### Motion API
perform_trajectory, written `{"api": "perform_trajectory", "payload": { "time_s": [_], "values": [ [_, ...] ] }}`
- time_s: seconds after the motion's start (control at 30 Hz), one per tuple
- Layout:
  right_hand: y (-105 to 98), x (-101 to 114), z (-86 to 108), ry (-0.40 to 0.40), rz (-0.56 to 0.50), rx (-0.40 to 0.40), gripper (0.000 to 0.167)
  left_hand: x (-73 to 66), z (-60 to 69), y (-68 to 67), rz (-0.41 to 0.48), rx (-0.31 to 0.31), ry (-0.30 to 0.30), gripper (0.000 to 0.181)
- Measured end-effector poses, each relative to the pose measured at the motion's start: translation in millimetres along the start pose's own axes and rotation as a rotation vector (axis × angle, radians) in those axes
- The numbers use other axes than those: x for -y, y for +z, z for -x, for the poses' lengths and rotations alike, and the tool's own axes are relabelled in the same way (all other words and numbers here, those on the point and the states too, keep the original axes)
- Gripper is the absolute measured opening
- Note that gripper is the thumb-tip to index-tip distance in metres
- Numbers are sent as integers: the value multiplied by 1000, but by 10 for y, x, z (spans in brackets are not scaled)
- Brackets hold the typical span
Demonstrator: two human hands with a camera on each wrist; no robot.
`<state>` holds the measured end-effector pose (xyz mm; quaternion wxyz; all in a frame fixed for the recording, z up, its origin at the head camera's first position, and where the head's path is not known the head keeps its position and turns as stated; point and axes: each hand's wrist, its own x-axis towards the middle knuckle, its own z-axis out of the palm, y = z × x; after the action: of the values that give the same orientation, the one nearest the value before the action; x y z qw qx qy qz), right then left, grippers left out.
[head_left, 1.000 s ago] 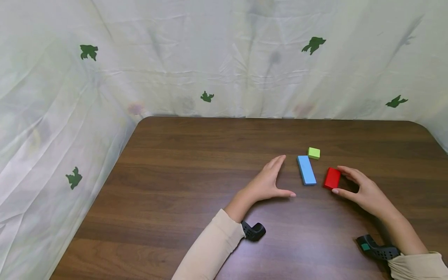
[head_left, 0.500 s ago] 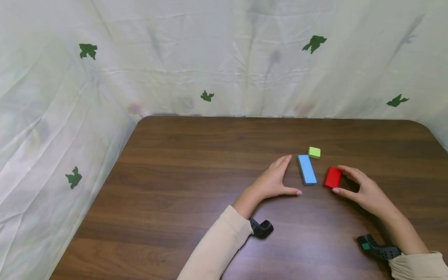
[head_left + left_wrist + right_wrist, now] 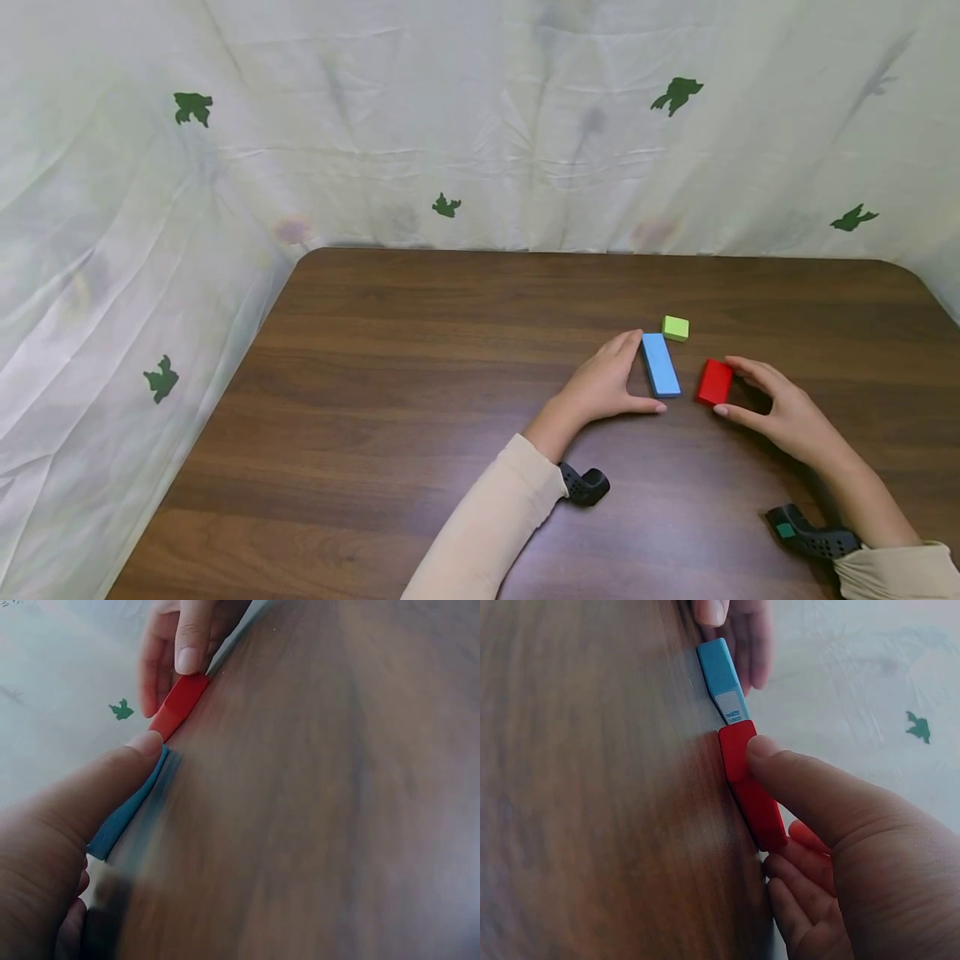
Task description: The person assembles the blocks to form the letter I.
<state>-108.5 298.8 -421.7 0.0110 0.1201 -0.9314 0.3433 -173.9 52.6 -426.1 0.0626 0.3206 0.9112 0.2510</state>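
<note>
A long flat blue block (image 3: 661, 365) lies on the brown table. My left hand (image 3: 600, 387) is at its left side, fingers straight and thumb spread; the fingertips reach its far left corner and the thumb lies off its near end. Whether they touch it I cannot tell. To the right, my right hand (image 3: 791, 421) holds a red block (image 3: 714, 382) on the table, thumb at the near end and fingers at the far end. In the right wrist view, the thumb rests against the red block (image 3: 751, 784). Behind the blue block sits a small lime-green block (image 3: 676, 328).
The wooden table (image 3: 390, 350) has rounded far corners. A pale cloth curtain (image 3: 360, 125) with green bird-shaped patches hangs behind it and along the left. Black wrist devices (image 3: 585, 486) are worn on both arms.
My left hand has moved right, from well short of the blue block to its left side. The right hand and all the blocks have stayed in place.
</note>
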Motion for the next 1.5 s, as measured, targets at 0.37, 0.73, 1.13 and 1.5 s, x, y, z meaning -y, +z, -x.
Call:
{"api": "perform_trajectory", "payload": {
  "time_s": [0.37,0.73,1.13,1.5],
  "values": [
    [9,16,-9,20,-2,10,71,-38,-79,35,-14,-10,-16,102],
    [7,21,-6,16,2,14,71,-49,-80,5,23,-5,-25,98],
    [8,7,-12,6,-1,10,68,-68,-27,-21,51,-48,4,96],
    [4,-3,-13,-4,-10,12,67,-126,43,-187,69,-117,64,96]
  ]
}}
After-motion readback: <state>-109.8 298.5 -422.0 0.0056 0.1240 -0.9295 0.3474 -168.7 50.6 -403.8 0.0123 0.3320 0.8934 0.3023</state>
